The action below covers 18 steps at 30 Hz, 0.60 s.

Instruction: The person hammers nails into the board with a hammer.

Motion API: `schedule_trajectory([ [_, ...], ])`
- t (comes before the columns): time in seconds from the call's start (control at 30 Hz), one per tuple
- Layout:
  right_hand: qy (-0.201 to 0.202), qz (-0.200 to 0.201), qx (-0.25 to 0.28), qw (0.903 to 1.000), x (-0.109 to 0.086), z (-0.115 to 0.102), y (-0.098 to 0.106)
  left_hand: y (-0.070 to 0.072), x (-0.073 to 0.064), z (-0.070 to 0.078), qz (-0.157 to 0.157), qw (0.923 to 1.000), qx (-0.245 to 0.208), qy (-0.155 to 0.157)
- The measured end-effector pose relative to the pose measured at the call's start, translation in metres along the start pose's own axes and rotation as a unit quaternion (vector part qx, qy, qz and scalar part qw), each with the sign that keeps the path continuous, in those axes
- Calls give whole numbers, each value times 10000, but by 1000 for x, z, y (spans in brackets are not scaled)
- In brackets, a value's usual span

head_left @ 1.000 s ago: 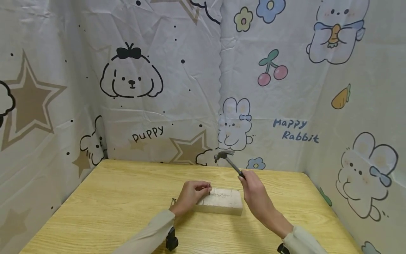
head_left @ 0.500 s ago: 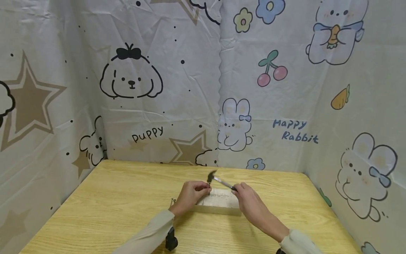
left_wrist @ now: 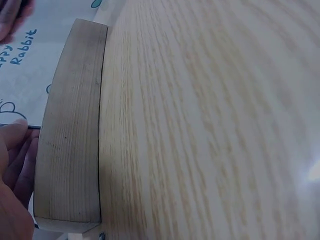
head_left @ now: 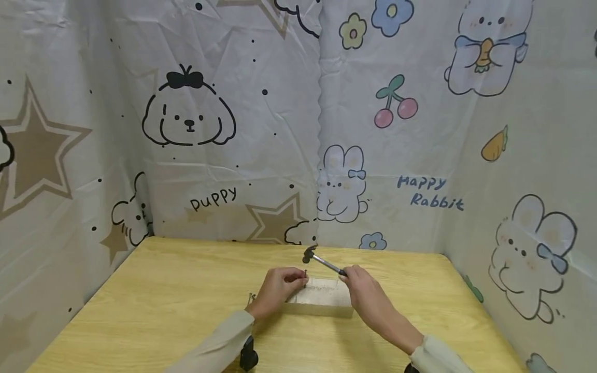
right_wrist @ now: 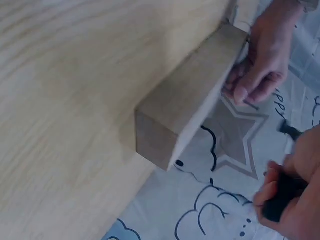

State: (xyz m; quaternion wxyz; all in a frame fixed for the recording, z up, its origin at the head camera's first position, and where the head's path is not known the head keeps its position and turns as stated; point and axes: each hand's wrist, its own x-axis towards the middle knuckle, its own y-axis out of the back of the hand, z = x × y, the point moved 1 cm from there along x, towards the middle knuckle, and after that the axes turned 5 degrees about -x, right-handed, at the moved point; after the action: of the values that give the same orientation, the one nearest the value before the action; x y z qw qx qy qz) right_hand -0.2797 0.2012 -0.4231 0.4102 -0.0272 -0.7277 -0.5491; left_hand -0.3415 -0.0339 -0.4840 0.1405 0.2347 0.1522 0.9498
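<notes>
My left hand [head_left: 277, 291] pinches an upright nail [head_left: 305, 275] between thumb and fingers on top of a pale wooden block [head_left: 322, 299]. In the left wrist view, the nail [left_wrist: 33, 127] sticks out from the fingertips beside the block [left_wrist: 70, 130]. My right hand [head_left: 370, 300] grips a claw hammer [head_left: 325, 263] by its dark handle. The hammer's head hangs a little above the nail's head, its striking face downward. The right wrist view shows that hand [right_wrist: 305, 185] curled round the handle, with the block [right_wrist: 190, 90] and the left hand [right_wrist: 265, 65] beyond.
A few loose nails [head_left: 251, 298] show just left of the block, partly behind the left wrist. All of this is on a yellow wood-grain table [head_left: 186, 280]. A printed cloth [head_left: 280, 155] with cartoon animals hangs round its back and sides.
The hammer has swung down from high at the right onto the nail, then lifted slightly off it. The left hand keeps its pinch on the nail. The head view has shifted slightly.
</notes>
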Motion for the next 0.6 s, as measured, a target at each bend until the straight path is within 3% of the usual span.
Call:
schedule_trajectory([
  [0.13,219,898,163,9956,4,5,0,1,-1,-2,-36,10000,-8,40],
  [0.3,553,160,-351,9977,2,5,0,2,-3,-3,-31,10000,34,63],
  [0.37,493,69,-437,9978,4,6,3,2,-3,-3,-10,10000,48,50],
  [0.5,73,673,70,9977,12,9,8,2,-3,-2,66,9999,91,35],
  [0.53,-53,602,220,9979,13,9,8,2,-2,-2,76,9999,85,38],
  [0.6,-256,34,385,9989,13,8,7,1,-1,-3,97,9999,85,12],
])
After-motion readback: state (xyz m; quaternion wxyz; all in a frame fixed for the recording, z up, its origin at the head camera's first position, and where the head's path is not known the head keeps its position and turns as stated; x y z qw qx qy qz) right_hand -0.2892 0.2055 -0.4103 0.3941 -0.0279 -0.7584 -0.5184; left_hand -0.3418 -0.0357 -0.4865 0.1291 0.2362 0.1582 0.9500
